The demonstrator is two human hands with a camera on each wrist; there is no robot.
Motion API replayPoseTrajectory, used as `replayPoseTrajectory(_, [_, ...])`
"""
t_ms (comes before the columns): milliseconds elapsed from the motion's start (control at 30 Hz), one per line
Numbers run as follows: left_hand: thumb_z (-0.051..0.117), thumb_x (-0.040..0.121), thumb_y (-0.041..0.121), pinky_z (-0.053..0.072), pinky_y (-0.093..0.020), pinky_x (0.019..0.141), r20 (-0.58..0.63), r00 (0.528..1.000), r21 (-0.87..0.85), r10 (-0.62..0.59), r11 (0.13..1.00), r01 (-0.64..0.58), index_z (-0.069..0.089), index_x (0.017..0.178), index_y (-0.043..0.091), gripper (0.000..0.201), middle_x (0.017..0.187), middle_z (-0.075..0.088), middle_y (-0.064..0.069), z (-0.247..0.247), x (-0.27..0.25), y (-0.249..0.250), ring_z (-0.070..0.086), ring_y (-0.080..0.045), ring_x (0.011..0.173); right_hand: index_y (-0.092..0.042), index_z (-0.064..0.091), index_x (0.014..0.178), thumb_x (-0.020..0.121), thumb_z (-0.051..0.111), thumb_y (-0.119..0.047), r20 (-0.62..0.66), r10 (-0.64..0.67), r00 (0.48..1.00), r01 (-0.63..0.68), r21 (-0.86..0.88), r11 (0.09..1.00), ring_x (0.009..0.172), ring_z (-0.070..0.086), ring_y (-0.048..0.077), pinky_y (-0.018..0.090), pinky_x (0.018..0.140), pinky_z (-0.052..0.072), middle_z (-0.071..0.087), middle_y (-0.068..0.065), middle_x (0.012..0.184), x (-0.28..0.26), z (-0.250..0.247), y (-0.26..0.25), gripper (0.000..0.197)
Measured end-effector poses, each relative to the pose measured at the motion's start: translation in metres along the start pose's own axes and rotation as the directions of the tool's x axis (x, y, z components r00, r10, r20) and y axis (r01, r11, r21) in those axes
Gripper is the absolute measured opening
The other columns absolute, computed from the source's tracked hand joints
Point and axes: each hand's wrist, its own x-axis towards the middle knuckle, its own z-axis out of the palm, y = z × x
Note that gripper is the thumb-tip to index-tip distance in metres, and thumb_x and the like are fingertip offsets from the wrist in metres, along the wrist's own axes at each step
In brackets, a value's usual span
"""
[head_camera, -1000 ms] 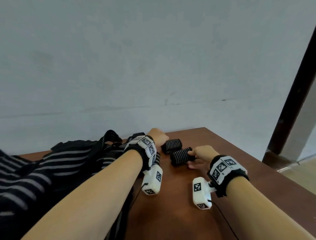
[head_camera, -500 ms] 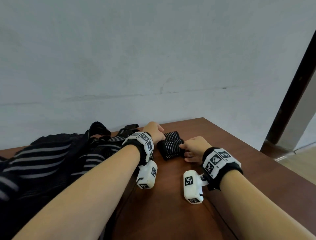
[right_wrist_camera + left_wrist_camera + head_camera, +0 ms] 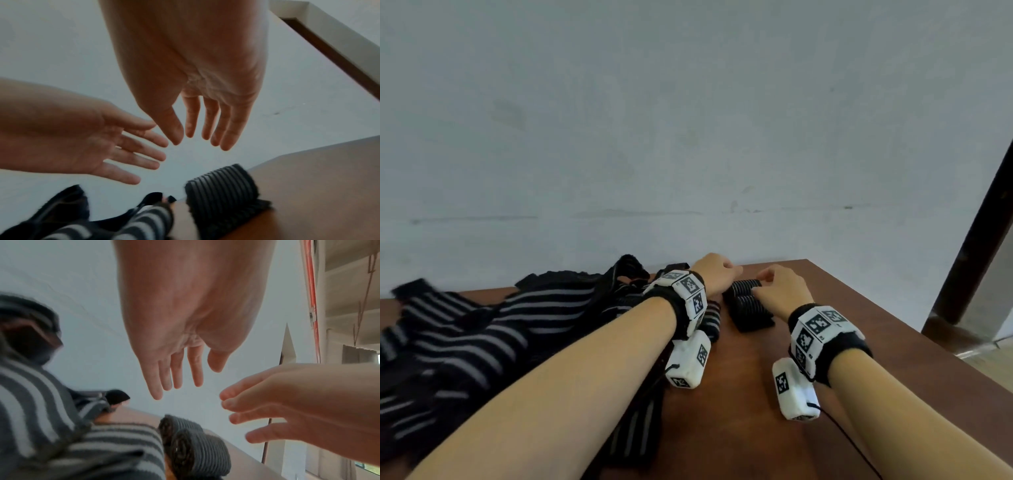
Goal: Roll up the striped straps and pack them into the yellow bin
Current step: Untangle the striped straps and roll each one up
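both hands have let go: left hand and right hand hover open-fingered, empty, above the two rolled black-and-grey striped straps. no yellow bin shows, so packing looks next.

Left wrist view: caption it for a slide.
Both open hands, left hand and right hand, hover above two rolled straps.

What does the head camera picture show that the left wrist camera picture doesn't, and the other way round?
Only the head view shows both forearms with their marker wristbands, the wide brown table and the dark door frame. Only the left wrist view shows the left hand from the palm side, fingers straight and holding nothing, and the rolls' spiral ends. Both show the rolled straps, the loose striped straps, the right hand and the pale wall.
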Motion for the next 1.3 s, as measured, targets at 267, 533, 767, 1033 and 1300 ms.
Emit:
replayPoseTrajectory(267, [0.055, 0.103, 0.033, 0.051, -0.029, 0.072, -0.044, 0.999, 0.074, -0.006, 0.997, 0.009, 0.072, 0.108, 0.004, 0.034, 0.085, 0.057, -0.006, -0.114, -0.092, 0.002, 0.055, -0.021, 0.077, -0.018, 0.071, 0.098, 0.089, 0.068, -0.015, 0.176, -0.242, 0.954, 0.235, 0.057, 0.97, 0.102, 0.066, 0.022, 0.03, 0.089, 0.05, 0.072, 0.002, 0.103, -0.064, 0.027, -0.107, 0.01])
replayPoseTrajectory(533, [0.049, 0.106, 0.038, 0.057, -0.041, 0.092, -0.061, 0.994, 0.175, -0.096, 0.979, 0.105, 0.07, 0.121, 0.012, 0.037, 0.107, 0.056, -0.009, -0.216, -0.186, -0.057, 0.058, -0.022, 0.104, -0.015, 0.069, 0.117, 0.093, 0.071, -0.027, 0.354, -0.305, 0.884, 0.358, -0.095, 0.929, 0.116, 0.062, 0.024, 0.032, 0.099, 0.048, 0.068, 0.005, 0.123, -0.087, 0.076, -0.187, 0.027])
replayPoseTrajectory(767, [0.047, 0.107, 0.04, 0.057, -0.044, 0.1, -0.1, 0.977, 0.031, -0.191, 0.98, 0.195, 0.067, 0.127, 0.006, 0.044, 0.133, 0.063, -0.013, -0.254, -0.219, -0.102, 0.061, -0.028, 0.125, -0.003, 0.066, 0.089, 0.105, 0.051, -0.037, 0.449, -0.075, 0.891, 0.191, -0.219, 0.957, 0.092, 0.06, 0.029, 0.034, 0.078, 0.046, 0.064, 0.016, 0.095, -0.061, 0.106, -0.173, 0.04])
replayPoseTrajectory(1033, [0.056, 0.105, 0.04, 0.051, -0.038, 0.107, 0.062, 0.991, -0.291, -0.121, 0.947, 0.134, 0.063, 0.133, 0.006, 0.044, 0.141, 0.062, -0.008, -0.199, -0.199, -0.097, 0.057, -0.02, 0.133, -0.01, 0.051, 0.086, 0.106, 0.051, -0.029, 0.321, -0.086, 0.943, 0.039, 0.149, 0.988, 0.053, 0.041, 0.019, 0.024, 0.046, 0.033, 0.05, 0.007, 0.073, -0.052, 0.114, -0.161, 0.028])
replayPoseTrajectory(1300, [0.055, 0.091, -0.012, 0.047, -0.027, 0.11, 0.151, 0.987, -0.154, -0.053, 0.985, 0.076, 0.067, 0.131, 0.003, 0.044, 0.142, 0.06, -0.011, -0.163, -0.187, -0.094, 0.051, -0.016, 0.132, -0.022, 0.074, 0.112, 0.093, 0.061, -0.033, 0.265, -0.092, 0.96, 0.187, -0.362, 0.913, 0.118, 0.06, 0.035, 0.035, 0.098, 0.048, 0.067, 0.013, 0.126, -0.045, 0.126, -0.154, 0.025])
